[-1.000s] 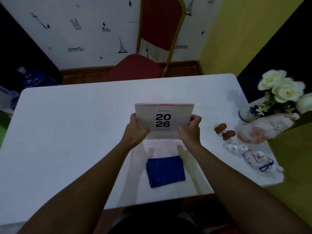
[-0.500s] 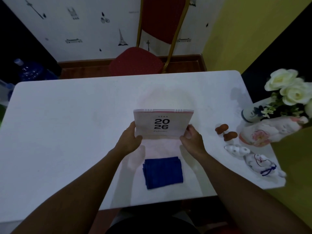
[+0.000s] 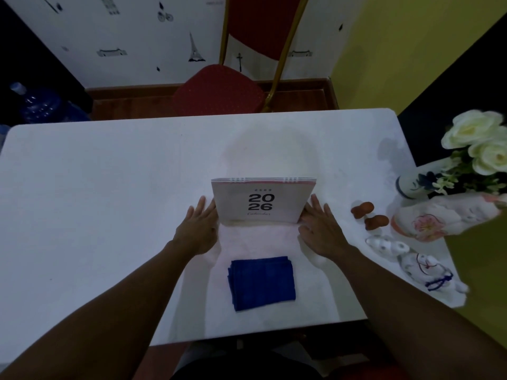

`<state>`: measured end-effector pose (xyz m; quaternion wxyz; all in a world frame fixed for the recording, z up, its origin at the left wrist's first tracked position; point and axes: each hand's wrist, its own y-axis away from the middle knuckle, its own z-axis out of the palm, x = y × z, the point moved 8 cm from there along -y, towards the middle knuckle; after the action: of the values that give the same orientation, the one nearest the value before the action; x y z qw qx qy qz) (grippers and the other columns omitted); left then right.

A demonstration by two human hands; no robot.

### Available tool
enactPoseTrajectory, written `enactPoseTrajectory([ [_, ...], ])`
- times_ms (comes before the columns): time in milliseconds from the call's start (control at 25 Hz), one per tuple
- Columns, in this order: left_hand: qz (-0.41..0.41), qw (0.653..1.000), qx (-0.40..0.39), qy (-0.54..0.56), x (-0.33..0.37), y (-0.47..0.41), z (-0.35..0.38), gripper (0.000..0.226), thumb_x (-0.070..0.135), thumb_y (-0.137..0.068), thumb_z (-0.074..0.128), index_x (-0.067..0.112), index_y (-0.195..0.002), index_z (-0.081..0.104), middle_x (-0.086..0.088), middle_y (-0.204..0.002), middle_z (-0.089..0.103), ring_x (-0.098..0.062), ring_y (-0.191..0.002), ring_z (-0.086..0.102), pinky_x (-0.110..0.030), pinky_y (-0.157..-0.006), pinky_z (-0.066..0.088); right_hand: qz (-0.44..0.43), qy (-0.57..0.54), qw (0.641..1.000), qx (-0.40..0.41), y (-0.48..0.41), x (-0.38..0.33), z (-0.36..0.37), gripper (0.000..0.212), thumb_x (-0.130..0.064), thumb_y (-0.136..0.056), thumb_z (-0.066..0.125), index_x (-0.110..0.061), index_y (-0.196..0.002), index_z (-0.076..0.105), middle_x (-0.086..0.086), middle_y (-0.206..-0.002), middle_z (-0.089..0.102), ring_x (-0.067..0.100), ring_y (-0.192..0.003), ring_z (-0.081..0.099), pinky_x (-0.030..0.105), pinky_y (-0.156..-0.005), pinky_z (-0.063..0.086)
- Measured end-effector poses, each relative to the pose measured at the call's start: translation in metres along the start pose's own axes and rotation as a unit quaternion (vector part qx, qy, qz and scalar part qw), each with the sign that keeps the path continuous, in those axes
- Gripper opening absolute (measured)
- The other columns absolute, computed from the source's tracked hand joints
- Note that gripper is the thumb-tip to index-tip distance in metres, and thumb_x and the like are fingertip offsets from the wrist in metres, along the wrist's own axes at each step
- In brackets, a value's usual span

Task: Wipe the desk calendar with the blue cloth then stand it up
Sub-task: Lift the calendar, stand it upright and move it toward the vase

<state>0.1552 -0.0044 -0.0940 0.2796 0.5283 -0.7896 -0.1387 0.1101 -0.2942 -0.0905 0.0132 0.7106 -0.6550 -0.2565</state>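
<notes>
The desk calendar (image 3: pixel 263 201) stands upright on the white surface (image 3: pixel 109 187), about midway between the far and near edges and a little toward the right edge. Its cover, printed "2026", faces the person at the near edge, leaning slightly back, and its long axis runs left to right, parallel to the near edge, with the wire binding along the top.

Both hands are flat and open, palms down, fingers stretched toward the far edge. The left hand (image 3: pixel 199 229) sits at the calendar's left lower corner, its fingertips right against the side of the cover. The right hand (image 3: pixel 319 229) mirrors it at the right lower corner, fingers touching or just beside that edge; I cannot tell which. Neither grip closes on anything: the calendar stands between the two hands, not held in them.

The blue cloth (image 3: pixel 262 283) lies folded in a neat rectangle near the near edge, directly in front of the calendar and apart from both hands, between the two forearms.

Along the right edge sit two small brown pieces (image 3: pixel 369 215), some white ceramic figurines (image 3: pixel 411 256) and a vase with white flowers (image 3: pixel 477 149). A red chair (image 3: pixel 219 89) stands beyond the far edge.
</notes>
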Motion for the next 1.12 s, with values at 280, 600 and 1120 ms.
enactPoseTrajectory([
  [280,-0.022,0.993,-0.015,-0.118,-0.008,-0.005,0.006,0.084,0.03,-0.102,0.046,0.031,-0.164,-0.011,0.001,-0.175,-0.012,-0.027,-0.161,-0.015,-0.054,-0.129,0.003,0.015,0.059,0.998,0.008,0.007,-0.005,-0.007,0.055,-0.015,-0.102,0.04,-0.023,-0.156,0.036,0.001,-0.17,0.009,0.034,-0.156,0.006,0.058,-0.124,0.013],
  [600,-0.056,0.998,-0.018,0.031,-0.003,0.013,-0.012,0.094,0.016,-0.098,0.056,0.025,-0.166,-0.007,-0.003,-0.176,-0.009,-0.027,-0.162,-0.011,-0.053,-0.13,0.003,0.108,-0.221,0.969,0.027,0.011,-0.01,-0.021,0.056,-0.031,-0.101,0.046,-0.031,-0.156,0.033,0.005,-0.167,0.025,0.031,-0.155,0.012,0.055,-0.125,0.012],
  [1120,-0.005,0.872,0.06,0.487,0.042,0.045,-0.054,0.112,0.01,-0.063,0.063,0.054,-0.156,0.019,0.017,-0.146,0.045,-0.017,-0.135,0.041,-0.015,-0.092,0.045,0.126,-0.488,0.841,0.196,0.031,-0.045,-0.051,0.071,-0.014,-0.08,0.061,-0.041,-0.144,0.044,-0.02,-0.121,0.067,-0.002,-0.113,0.061,0.011,-0.08,0.055],
])
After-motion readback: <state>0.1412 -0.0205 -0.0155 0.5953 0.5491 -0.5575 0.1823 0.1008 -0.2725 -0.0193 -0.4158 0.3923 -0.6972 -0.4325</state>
